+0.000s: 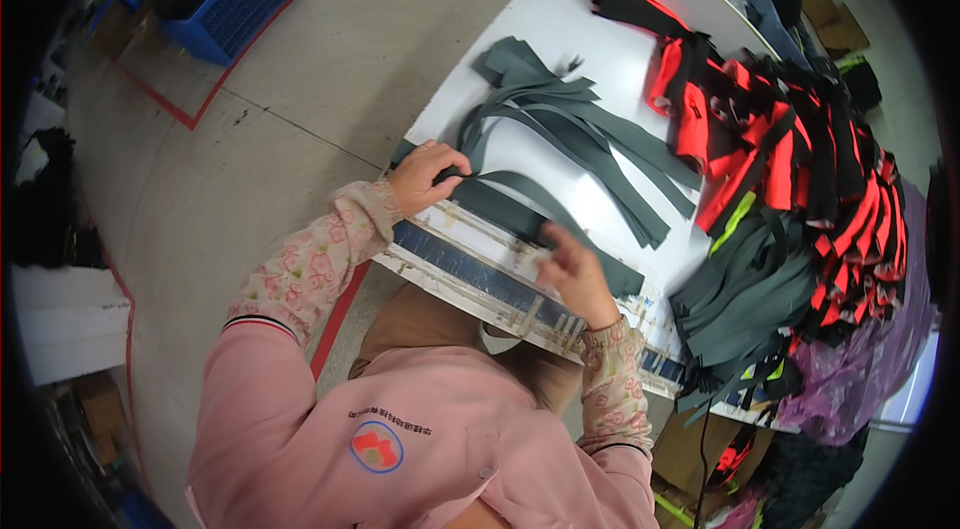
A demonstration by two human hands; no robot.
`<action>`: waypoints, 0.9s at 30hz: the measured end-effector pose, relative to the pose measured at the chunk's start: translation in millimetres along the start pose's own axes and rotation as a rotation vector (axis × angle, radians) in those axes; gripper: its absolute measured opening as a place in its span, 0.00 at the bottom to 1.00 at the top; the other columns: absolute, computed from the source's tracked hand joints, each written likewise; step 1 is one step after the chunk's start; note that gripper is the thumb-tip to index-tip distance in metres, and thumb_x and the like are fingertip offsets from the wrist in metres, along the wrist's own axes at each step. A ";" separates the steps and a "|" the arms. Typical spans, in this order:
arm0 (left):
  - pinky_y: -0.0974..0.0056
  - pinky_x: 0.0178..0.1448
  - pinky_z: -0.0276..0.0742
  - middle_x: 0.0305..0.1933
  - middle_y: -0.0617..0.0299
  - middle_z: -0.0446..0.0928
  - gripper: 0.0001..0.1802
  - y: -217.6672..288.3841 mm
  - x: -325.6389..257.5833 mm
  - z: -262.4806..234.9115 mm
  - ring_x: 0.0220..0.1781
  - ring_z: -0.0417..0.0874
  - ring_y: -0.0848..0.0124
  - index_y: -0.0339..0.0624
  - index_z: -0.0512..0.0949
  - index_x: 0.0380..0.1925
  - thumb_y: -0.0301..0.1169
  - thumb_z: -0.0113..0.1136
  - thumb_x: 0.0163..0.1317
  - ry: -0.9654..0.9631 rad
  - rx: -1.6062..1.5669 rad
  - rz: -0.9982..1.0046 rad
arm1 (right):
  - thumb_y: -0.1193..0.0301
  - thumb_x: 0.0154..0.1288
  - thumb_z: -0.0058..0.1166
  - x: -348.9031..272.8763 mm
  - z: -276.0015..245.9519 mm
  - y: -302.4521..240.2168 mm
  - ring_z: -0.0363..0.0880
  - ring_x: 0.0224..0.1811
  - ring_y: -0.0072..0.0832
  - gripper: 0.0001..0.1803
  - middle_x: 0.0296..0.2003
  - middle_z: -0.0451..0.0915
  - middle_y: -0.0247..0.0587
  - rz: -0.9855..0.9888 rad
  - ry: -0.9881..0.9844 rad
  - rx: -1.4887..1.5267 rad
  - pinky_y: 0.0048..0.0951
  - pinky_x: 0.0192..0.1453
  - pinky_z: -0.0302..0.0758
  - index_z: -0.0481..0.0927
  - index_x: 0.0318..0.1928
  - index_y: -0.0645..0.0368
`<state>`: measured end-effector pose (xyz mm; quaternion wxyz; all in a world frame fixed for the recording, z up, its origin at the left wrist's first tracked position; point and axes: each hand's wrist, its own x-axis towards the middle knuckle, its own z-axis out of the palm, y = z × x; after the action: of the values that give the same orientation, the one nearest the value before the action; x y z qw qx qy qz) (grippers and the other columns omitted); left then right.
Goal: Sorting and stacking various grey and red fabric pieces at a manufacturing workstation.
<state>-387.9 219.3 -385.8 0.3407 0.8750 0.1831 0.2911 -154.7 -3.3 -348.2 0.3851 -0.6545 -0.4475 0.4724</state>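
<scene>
At the table's left front, my left hand [428, 177] is closed on the end of a dark grey fabric strip [490, 209], which runs along the front edge toward the right. My right hand [575, 274] hovers over or touches this strip farther right. Its fingers are blurred but look spread, with nothing visible between them. Behind both hands, a loose bundle of grey fabric strips [535, 89] fans out across the white tabletop [455, 94]. One narrow strip curves from beside my left hand toward my right hand.
A large heap of red and black fabric pieces [740, 119] covers the table's right side, with a pile of grey strips [750, 274] in front of it. A measuring strip [480, 279] lines the front edge. On the floor at the far left stands a blue crate [245, 9].
</scene>
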 end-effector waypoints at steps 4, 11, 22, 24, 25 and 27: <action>0.56 0.51 0.69 0.36 0.60 0.74 0.06 -3.8 -7.6 1.4 0.42 0.74 0.57 0.49 0.78 0.38 0.26 0.58 0.60 0.033 0.014 -0.046 | 0.77 0.65 0.55 42.1 18.2 -36.3 0.71 0.18 0.23 0.28 0.17 0.71 0.35 -0.290 0.567 -0.231 0.27 0.24 0.70 0.68 0.66 0.60; 0.58 0.49 0.68 0.36 0.60 0.71 0.11 -1.2 -7.1 2.2 0.42 0.71 0.59 0.49 0.77 0.37 0.23 0.62 0.54 -0.012 0.086 0.000 | 0.74 0.62 0.58 89.0 93.1 -9.8 0.75 0.18 0.32 0.09 0.19 0.77 0.43 -0.285 0.285 -0.123 0.33 0.27 0.72 0.79 0.43 0.61; 0.55 0.52 0.69 0.38 0.62 0.71 0.15 -2.1 -9.2 2.9 0.45 0.72 0.57 0.52 0.76 0.37 0.26 0.66 0.49 -0.013 0.122 -0.026 | 0.74 0.59 0.60 91.1 106.2 -24.2 0.84 0.26 0.37 0.08 0.25 0.83 0.44 -0.294 0.373 -0.407 0.34 0.32 0.77 0.80 0.39 0.61; 0.56 0.52 0.69 0.38 0.61 0.71 0.14 -0.6 -8.7 2.2 0.45 0.72 0.57 0.51 0.77 0.37 0.25 0.66 0.49 -0.016 0.118 -0.022 | 0.74 0.60 0.59 92.7 105.0 -14.8 0.83 0.25 0.33 0.09 0.24 0.82 0.43 -0.282 0.336 -0.295 0.32 0.31 0.77 0.79 0.41 0.62; 0.56 0.53 0.69 0.38 0.60 0.71 0.14 -0.1 -8.0 1.9 0.44 0.72 0.57 0.50 0.77 0.36 0.25 0.66 0.49 -0.018 0.113 -0.017 | 0.74 0.62 0.58 92.1 101.9 -11.1 0.82 0.24 0.30 0.10 0.23 0.82 0.42 -0.271 0.299 -0.185 0.30 0.30 0.76 0.78 0.43 0.63; 0.56 0.53 0.68 0.37 0.60 0.71 0.14 -1.7 -8.1 2.8 0.44 0.72 0.57 0.49 0.77 0.36 0.25 0.66 0.49 -0.032 0.114 -0.022 | 0.75 0.63 0.57 74.1 81.2 -17.3 0.81 0.24 0.26 0.09 0.23 0.81 0.40 -0.168 0.301 -0.047 0.28 0.30 0.75 0.78 0.44 0.64</action>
<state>-392.6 214.9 -391.8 0.2962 0.8955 0.2037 0.2624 -225.4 79.0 -373.3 0.4704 -0.6868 -0.4490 0.3246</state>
